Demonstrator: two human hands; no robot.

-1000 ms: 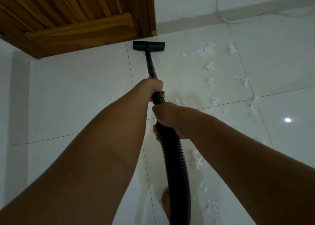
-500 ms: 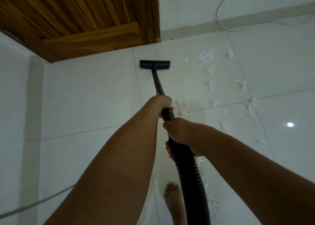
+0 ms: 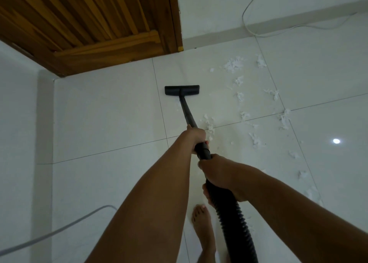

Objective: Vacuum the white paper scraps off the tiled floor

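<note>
Paper scraps [image 3: 241, 96]: we see them strewn over the tiled floor [image 3: 103, 111], mostly right of the nozzle, in a band running from the far clump near the wall down toward the near right; one clump [image 3: 209, 125] lies just beside the wand.
Nozzle [image 3: 181, 90]: flat on the floor, left of nearly all the scraps, on a patch that looks bare.
Wand [image 3: 187, 113]: our left hand [image 3: 196, 136] has its fingers wrapped tight round it.
Hose [image 3: 233, 219]: our right hand [image 3: 221, 173] has its fingers closed round the ribbed top end.
Risk, missed scraps: we judge a straight pull along this line would pass the band by; the head needs to swing right.
Risk, scatter: a quick sideways sweep could push light shreds away rather than draw them in.
Risk, foot [image 3: 203, 223]: bare and close beside the hose, so we could tread on it.
Risk, cables: a grey cord [image 3: 49, 233] crosses the near left floor and a white wire [image 3: 251, 31] trails by the far wall; either might snag.
</note>
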